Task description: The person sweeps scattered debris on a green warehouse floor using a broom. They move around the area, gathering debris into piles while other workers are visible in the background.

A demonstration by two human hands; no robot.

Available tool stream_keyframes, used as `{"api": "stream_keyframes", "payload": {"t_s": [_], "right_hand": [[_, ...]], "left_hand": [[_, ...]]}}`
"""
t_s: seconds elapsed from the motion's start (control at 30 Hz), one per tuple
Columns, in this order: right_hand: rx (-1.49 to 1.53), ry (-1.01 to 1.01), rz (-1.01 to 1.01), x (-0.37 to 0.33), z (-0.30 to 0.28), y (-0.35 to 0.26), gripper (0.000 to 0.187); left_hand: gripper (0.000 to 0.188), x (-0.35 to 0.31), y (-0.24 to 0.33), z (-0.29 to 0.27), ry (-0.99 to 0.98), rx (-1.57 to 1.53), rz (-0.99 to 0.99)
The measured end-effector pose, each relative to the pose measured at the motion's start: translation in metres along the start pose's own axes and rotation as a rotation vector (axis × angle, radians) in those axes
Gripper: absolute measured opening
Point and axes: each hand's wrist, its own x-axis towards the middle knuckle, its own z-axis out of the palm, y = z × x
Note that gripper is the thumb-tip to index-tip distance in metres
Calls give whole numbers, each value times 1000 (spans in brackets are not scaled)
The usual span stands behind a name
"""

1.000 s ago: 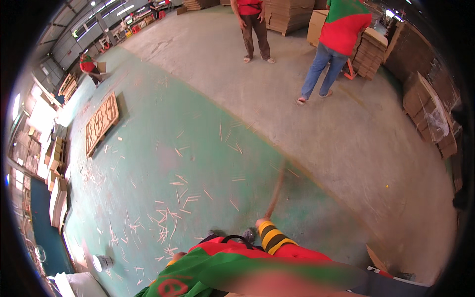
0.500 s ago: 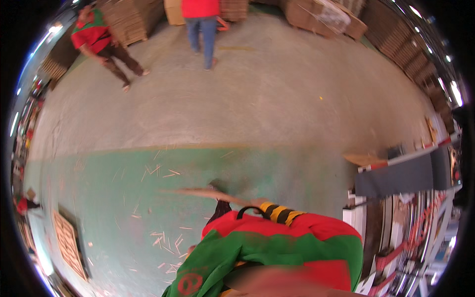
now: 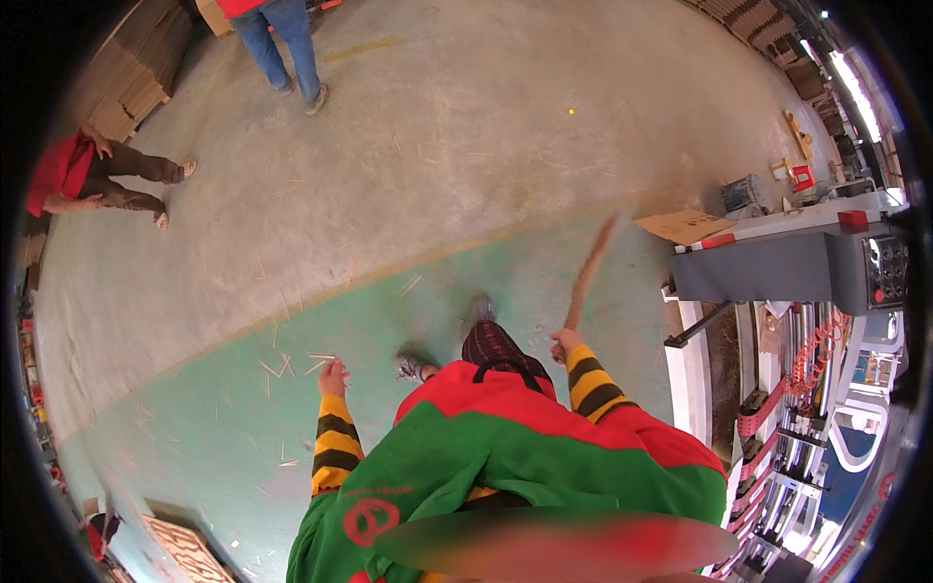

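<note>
My right hand is closed round the lower end of a long, narrow brown strip, probably cardboard. The strip's far end points forward and slightly right, above the green floor. To the left, my left hand has its fingers drawn together. Thin pale strips show right at those fingertips; whether they are pinched there or lie on the floor behind, I cannot tell. Both arms wear yellow-and-black striped sleeves. Several more pale slivers are scattered over the green floor near my left hand.
A machine with a grey housing and a control panel stands at my right. Beside it lies a flat cardboard sheet, with a dark bucket behind. Two people stand far left. A wooden pallet lies lower left.
My view has swung to the right and the people now appear farther left. The brown strip, earlier blurred and level before me, now points forward at my right. Both hands have come apart into plain sight.
</note>
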Motion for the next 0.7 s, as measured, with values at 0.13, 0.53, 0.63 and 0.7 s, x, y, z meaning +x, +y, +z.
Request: {"api": "stream_keyframes", "payload": {"t_s": [0.13,0.53,0.63,0.7], "right_hand": [[348,207,46,42,-28,-35,19],[-59,-187,219,251,35,-317,12],[-1248,-484,-101,251,116,-355,14],[-1428,-366,-379,213,153,-337,26]], "left_hand": [[33,-3,-6,16,-71,174,-89],[28,-77,38,103,-151,808,-129],[31,-52,110,165,-5,541,-68],[39,-34,153,199,-9,210,-107]]}}
